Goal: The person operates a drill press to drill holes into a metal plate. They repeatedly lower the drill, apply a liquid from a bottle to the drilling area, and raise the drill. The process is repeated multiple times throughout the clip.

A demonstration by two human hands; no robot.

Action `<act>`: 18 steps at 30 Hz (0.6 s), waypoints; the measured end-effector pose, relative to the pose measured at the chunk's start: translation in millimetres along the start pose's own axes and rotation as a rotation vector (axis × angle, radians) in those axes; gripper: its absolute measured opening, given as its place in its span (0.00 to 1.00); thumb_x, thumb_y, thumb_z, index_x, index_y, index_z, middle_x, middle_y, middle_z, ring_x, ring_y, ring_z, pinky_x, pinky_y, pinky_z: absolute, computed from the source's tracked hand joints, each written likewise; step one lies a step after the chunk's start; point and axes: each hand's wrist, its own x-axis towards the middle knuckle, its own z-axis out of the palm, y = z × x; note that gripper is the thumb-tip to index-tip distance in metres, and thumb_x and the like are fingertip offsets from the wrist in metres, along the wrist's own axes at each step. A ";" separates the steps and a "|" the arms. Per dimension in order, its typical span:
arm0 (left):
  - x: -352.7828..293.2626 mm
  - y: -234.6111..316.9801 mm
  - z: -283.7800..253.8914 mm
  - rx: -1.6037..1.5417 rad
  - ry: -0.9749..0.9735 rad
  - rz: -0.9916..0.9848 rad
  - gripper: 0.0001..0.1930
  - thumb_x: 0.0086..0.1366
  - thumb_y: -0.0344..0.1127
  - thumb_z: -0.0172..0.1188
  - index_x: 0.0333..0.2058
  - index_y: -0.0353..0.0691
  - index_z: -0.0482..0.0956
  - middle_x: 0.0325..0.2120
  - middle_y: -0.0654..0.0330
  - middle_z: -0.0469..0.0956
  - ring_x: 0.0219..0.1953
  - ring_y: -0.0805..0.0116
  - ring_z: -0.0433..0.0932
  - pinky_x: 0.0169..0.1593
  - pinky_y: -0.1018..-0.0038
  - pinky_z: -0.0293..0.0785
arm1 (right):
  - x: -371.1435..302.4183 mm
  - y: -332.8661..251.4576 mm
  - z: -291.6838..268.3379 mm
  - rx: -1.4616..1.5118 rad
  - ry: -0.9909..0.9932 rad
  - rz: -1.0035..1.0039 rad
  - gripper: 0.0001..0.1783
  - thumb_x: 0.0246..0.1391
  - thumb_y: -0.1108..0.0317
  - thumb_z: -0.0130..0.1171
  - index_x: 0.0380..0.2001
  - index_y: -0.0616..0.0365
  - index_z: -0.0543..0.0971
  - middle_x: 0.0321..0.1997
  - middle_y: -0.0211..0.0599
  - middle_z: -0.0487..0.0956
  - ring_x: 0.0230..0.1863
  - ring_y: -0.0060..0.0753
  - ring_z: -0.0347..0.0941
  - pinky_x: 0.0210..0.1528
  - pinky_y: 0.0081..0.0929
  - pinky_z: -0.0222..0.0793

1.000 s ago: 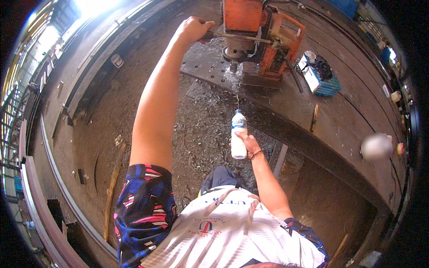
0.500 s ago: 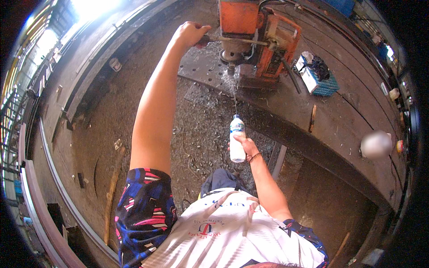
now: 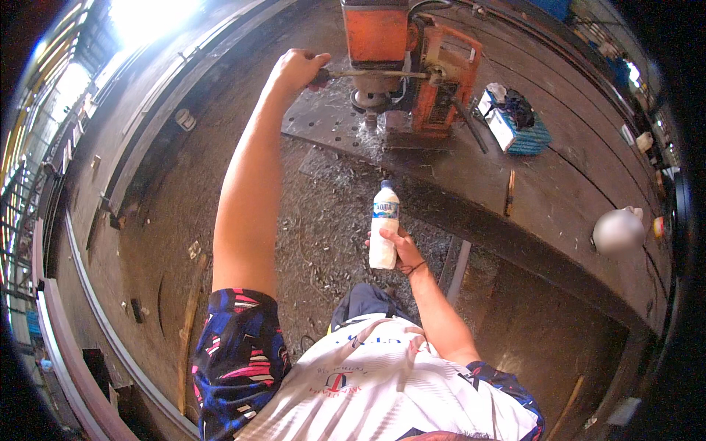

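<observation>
My left hand (image 3: 297, 70) is closed round the dark grip at the end of a lever (image 3: 375, 73) on an orange magnetic drill (image 3: 376, 33). The drill stands on a steel plate with several holes (image 3: 316, 121), its cutter (image 3: 371, 119) pointing down at the plate. In my right hand (image 3: 403, 250) is a plastic bottle (image 3: 384, 228) of whitish liquid with a dark blue cap, held nearly upright in front of the beam's edge. My fingers wrap round its lower half. No stream shows at its cap.
Right of the drill, a blue and white box (image 3: 518, 132) carries a black bundle. A blurred white round object (image 3: 618, 231) sits farther right on the steel surface. Metal chips (image 3: 323, 253) litter the ground below. A wooden strip (image 3: 187, 331) lies at left.
A thin stream of liquid between the bottle and the cutter has stopped. The bottle has shifted slightly. My left hand stays on the lever, and the whole view has moved a little.
</observation>
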 end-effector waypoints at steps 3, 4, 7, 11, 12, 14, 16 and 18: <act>-0.5 -1.3 -2.5 -0.009 0.001 0.025 0.22 0.66 0.53 0.56 0.37 0.38 0.86 0.22 0.57 0.84 0.24 0.66 0.84 0.39 0.68 0.78 | -2.2 -4.2 3.3 0.074 -0.026 0.000 0.23 0.56 0.59 0.65 0.50 0.59 0.73 0.42 0.42 0.82 0.37 0.36 0.83 0.38 0.36 0.82; -0.5 -3.4 -3.4 -0.010 0.001 0.031 0.22 0.66 0.53 0.56 0.37 0.38 0.86 0.22 0.57 0.84 0.24 0.67 0.84 0.39 0.69 0.78 | -2.2 -4.1 4.0 0.096 -0.037 0.006 0.23 0.56 0.59 0.64 0.51 0.59 0.73 0.43 0.42 0.82 0.37 0.37 0.83 0.38 0.36 0.82; 1.8 -3.2 -3.8 0.026 -0.014 0.002 0.23 0.66 0.54 0.56 0.36 0.38 0.86 0.22 0.56 0.84 0.25 0.66 0.84 0.39 0.69 0.78 | -2.6 -5.1 1.7 0.115 -0.050 0.010 0.24 0.57 0.59 0.64 0.52 0.59 0.73 0.43 0.44 0.82 0.37 0.37 0.83 0.38 0.36 0.82; -2.2 -3.1 -3.3 0.026 -0.011 0.002 0.26 0.65 0.58 0.55 0.34 0.38 0.86 0.22 0.55 0.84 0.30 0.62 0.85 0.41 0.66 0.78 | -4.2 -3.2 -3.6 0.031 -0.011 0.034 0.23 0.57 0.60 0.63 0.52 0.60 0.73 0.42 0.45 0.82 0.35 0.38 0.83 0.35 0.36 0.82; 0.2 -4.1 -4.8 0.087 -0.003 -0.007 0.27 0.65 0.60 0.54 0.34 0.39 0.86 0.22 0.55 0.84 0.32 0.61 0.85 0.42 0.66 0.78 | 1.2 3.5 -11.7 -0.009 -0.021 0.034 0.24 0.57 0.60 0.62 0.52 0.62 0.72 0.42 0.47 0.82 0.36 0.39 0.83 0.35 0.36 0.82; 0.9 -1.9 -4.8 0.166 0.005 -0.006 0.28 0.64 0.62 0.54 0.34 0.40 0.87 0.22 0.56 0.84 0.34 0.60 0.85 0.44 0.64 0.77 | 6.8 9.1 -19.6 -0.053 -0.022 0.058 0.24 0.57 0.60 0.62 0.52 0.65 0.72 0.41 0.49 0.82 0.35 0.40 0.83 0.34 0.36 0.82; 0.3 0.0 -4.8 0.208 0.012 0.006 0.29 0.64 0.63 0.53 0.35 0.40 0.87 0.21 0.57 0.83 0.35 0.60 0.84 0.45 0.64 0.77 | 10.3 13.3 -25.4 -0.060 -0.014 0.109 0.23 0.57 0.61 0.62 0.50 0.67 0.73 0.39 0.49 0.83 0.33 0.40 0.83 0.33 0.36 0.82; 0.5 3.3 -4.8 0.229 -0.006 -0.021 0.29 0.64 0.63 0.53 0.36 0.41 0.87 0.21 0.57 0.83 0.35 0.60 0.85 0.46 0.64 0.77 | 11.3 17.3 -28.5 -0.040 0.027 0.154 0.22 0.58 0.61 0.61 0.48 0.68 0.73 0.38 0.49 0.83 0.32 0.41 0.83 0.33 0.36 0.82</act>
